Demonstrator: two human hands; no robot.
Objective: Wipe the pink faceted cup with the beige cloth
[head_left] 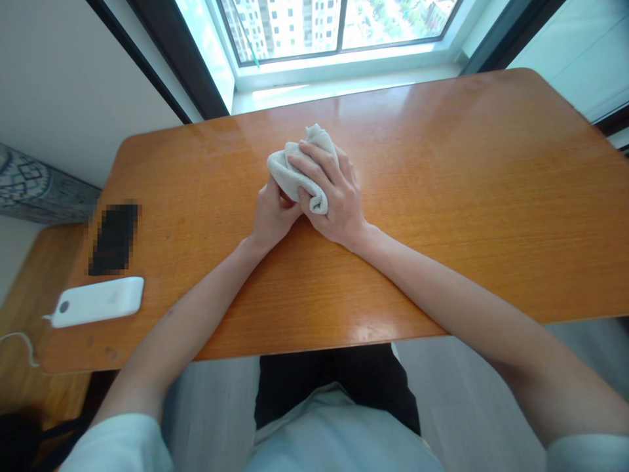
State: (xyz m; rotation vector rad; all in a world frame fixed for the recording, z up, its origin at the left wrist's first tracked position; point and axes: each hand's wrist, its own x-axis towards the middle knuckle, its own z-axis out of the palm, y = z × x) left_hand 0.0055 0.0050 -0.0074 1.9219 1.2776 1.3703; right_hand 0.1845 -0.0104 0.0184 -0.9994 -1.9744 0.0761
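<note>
Both of my hands meet over the middle of an orange wooden table (442,196). My right hand (337,203) is wrapped over a bunched white cloth (295,172), its fingers curled across the top of it. My left hand (270,216) is closed underneath the cloth, and something small and reddish shows between its fingers; I cannot make out what it is. The cloth sticks up behind my right hand's fingers.
A white power bank (98,301) with a cable lies at the table's near left corner. A dark phone (114,237) lies just beyond it. A window (334,26) runs along the far side, and a patterned cushion (29,187) sits at left.
</note>
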